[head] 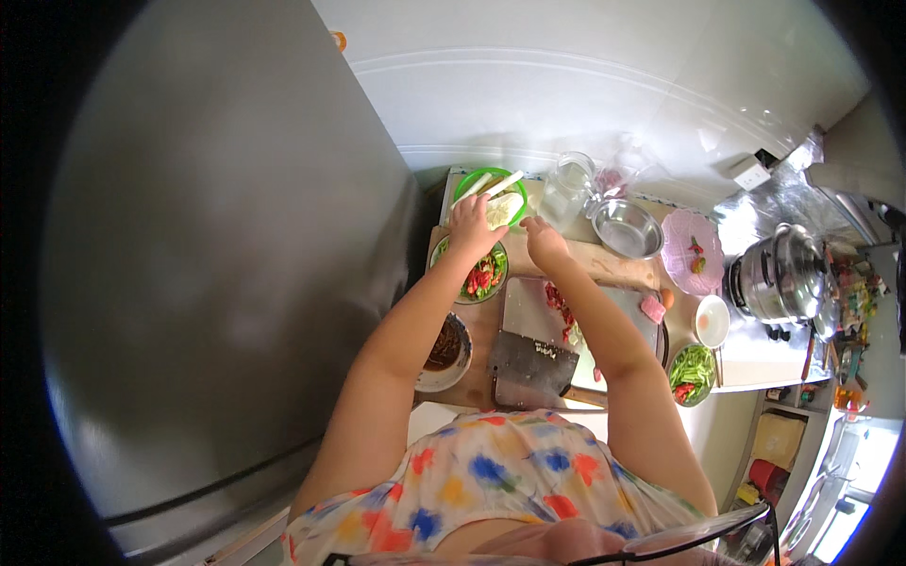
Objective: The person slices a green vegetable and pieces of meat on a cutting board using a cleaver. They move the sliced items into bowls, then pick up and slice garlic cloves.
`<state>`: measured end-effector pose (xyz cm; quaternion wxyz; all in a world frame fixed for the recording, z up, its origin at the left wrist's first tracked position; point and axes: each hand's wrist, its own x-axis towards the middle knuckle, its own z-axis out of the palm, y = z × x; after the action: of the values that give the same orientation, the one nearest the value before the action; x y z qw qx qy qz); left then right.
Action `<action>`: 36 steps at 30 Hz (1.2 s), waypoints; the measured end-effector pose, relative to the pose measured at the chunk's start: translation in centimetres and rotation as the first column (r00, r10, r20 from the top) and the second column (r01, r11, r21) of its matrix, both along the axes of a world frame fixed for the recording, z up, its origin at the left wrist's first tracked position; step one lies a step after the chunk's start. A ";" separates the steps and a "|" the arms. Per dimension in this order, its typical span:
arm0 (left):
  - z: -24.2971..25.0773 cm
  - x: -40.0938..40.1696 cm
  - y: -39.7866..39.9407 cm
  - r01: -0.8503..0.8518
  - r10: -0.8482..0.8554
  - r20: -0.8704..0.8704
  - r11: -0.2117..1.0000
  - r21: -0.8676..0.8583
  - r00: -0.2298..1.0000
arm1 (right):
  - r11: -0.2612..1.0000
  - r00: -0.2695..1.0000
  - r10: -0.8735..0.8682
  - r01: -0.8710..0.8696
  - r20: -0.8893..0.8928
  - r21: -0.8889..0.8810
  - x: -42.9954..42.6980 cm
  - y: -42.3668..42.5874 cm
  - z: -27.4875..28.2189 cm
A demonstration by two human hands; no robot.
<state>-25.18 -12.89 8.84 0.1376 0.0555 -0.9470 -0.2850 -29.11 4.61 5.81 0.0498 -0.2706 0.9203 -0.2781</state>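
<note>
My left hand [476, 225] is at the front of a green plastic basket [525, 199]. Between its fingers and thumb is a pale, wide vegetable piece [504, 211]; long white stalks [507, 184] lean in the basket behind it. To the right, my right hand [545, 242] hovers with curled fingers near a clear glass jar [563, 194]; whether it pinches anything is too small to tell. Beneath my arms lies a cutting board [524, 304] with chopped red pepper [559, 304] and a cleaver [534, 362] on it. A glass bowl of cut red and green peppers [485, 277] stands below my left wrist.
Left are a refrigerator [233, 247] and a bowl of dark sauce [446, 347]. Rightward stand a steel bowl [628, 228], pink plate [679, 247], egg [667, 298], white bowl [711, 322], bowl of green slices [692, 371] and lidded steel pot [778, 276]. Pink meat [652, 309] lies on the board.
</note>
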 end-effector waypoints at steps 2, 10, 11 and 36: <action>-0.9 -2.7 -0.1 0.024 0.008 0.115 0.960 -0.280 0.993 | 1.000 0.999 0.002 -0.003 0.034 0.008 -1.2 -1.5 -1.2; -4.1 -7.1 0.9 0.131 0.089 0.491 0.909 -0.395 0.867 | 0.990 0.989 -0.100 0.110 0.108 -0.091 -1.8 -0.9 -3.5; -4.4 -7.1 0.6 0.132 0.090 0.498 0.910 -0.393 0.862 | 0.992 0.987 -0.104 0.112 0.121 -0.061 -1.4 -1.1 -3.3; -4.9 -10.4 -9.3 -0.192 -0.190 0.519 0.782 0.594 0.833 | 0.953 0.997 0.061 -0.042 -0.055 0.300 -6.7 -8.9 -4.3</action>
<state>-35.55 -22.24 3.99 -0.1680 0.1780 -0.7964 -0.5530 -35.85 -4.28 1.48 0.0679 -0.2926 0.9455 -0.1258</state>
